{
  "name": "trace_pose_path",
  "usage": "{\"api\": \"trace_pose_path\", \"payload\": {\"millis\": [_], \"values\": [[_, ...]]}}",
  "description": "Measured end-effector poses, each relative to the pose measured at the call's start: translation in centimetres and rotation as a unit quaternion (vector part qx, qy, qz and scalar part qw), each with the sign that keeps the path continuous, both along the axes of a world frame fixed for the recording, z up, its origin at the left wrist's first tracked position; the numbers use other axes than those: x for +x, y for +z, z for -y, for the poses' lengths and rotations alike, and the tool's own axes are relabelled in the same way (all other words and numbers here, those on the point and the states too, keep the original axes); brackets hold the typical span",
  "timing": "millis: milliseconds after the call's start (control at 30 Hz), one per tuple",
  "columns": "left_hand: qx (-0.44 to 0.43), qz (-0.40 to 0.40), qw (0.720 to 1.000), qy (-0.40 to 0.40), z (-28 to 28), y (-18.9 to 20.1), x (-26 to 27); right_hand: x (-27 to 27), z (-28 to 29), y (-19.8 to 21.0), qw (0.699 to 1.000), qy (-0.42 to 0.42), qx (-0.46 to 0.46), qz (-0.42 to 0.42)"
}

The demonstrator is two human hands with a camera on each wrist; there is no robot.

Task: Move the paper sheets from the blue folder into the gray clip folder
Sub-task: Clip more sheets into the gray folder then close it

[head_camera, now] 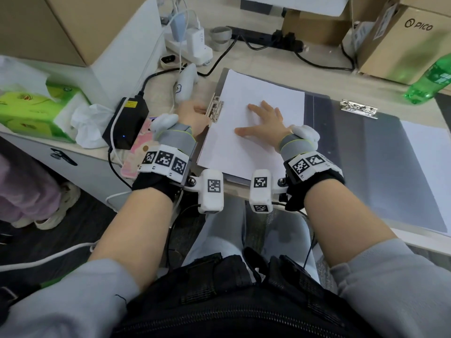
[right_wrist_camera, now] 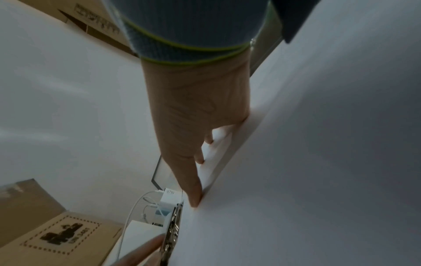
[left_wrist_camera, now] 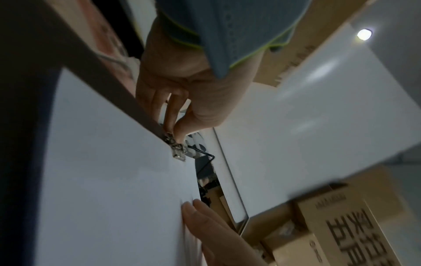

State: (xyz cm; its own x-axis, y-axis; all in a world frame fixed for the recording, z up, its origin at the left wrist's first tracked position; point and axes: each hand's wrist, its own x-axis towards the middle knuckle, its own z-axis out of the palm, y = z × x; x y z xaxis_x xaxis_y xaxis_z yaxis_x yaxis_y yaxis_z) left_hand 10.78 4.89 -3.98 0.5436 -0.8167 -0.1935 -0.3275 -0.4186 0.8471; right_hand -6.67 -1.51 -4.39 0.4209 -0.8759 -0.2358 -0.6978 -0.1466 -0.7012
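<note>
Seen from the head camera, the white paper sheets [head_camera: 251, 123] lie stacked on the gray clip folder [head_camera: 220, 84], which sits on the desk [head_camera: 244, 57] directly in front of us, its metal clip [head_camera: 214, 108] on the left edge. Our right hand [head_camera: 262, 120] rests flat on top of the stack with the fingers straight and spread wide, palm down; the right-wrist view shows a fingertip [right_wrist_camera: 196, 201] touching the sheet close to the clip [right_wrist_camera: 173, 230]. Our left hand [head_camera: 192, 115] is at the clip on the folder's left edge; in the left-wrist view its thumb and fingers [left_wrist_camera: 173, 117] are curled narrowly and pinch the metal clip [left_wrist_camera: 176, 147], while the right hand's fingers [left_wrist_camera: 205, 221] lie on the paper [left_wrist_camera: 114, 180] below it. Whether the clip is lifted clear of the sheets or bears on them, we cannot tell. To the right lies the blue folder [head_camera: 366, 152], opened flat, with its own clip [head_camera: 358, 109] at the far edge and a white sheet [head_camera: 432, 174] at its right side. A green bottle [head_camera: 430, 81] lies beyond it, a cardboard box [head_camera: 402, 37] stands at the far right, and a green tissue pack [head_camera: 36, 108] and a black power adapter [head_camera: 127, 120] sit to the left.
</note>
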Motion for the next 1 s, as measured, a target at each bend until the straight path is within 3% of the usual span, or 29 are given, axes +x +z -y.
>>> {"api": "trace_pose_path", "payload": {"millis": [133, 200, 367, 600, 767, 1000], "values": [[0.014, 0.166, 0.986, -0.013, 0.5, 2.1, -2.2, -1.3, -0.3, 0.0, 1.0, 0.0, -0.002, 0.024], [0.015, 0.2, 0.978, -0.06, 0.9, 2.7, -3.7, -2.7, -0.6, 0.0, 0.998, -0.015, 0.001, 0.066], [0.026, 0.201, 0.967, -0.154, 2.0, 3.8, -7.9, -6.4, -0.8, 1.2, 0.993, -0.044, -0.002, 0.113], [0.031, 0.143, 0.951, -0.272, 5.2, 3.5, -14.9, -12.2, 0.1, 1.6, 0.986, -0.094, 0.002, 0.134], [0.021, 0.132, 0.949, -0.285, 8.6, 2.5, -18.9, -16.3, 2.0, 1.5, 0.975, -0.184, -0.004, 0.126], [0.043, 0.122, 0.959, -0.25, 13.3, 0.4, -22.6, -21.5, 6.2, 0.4, 0.937, -0.33, -0.007, 0.114]]}}
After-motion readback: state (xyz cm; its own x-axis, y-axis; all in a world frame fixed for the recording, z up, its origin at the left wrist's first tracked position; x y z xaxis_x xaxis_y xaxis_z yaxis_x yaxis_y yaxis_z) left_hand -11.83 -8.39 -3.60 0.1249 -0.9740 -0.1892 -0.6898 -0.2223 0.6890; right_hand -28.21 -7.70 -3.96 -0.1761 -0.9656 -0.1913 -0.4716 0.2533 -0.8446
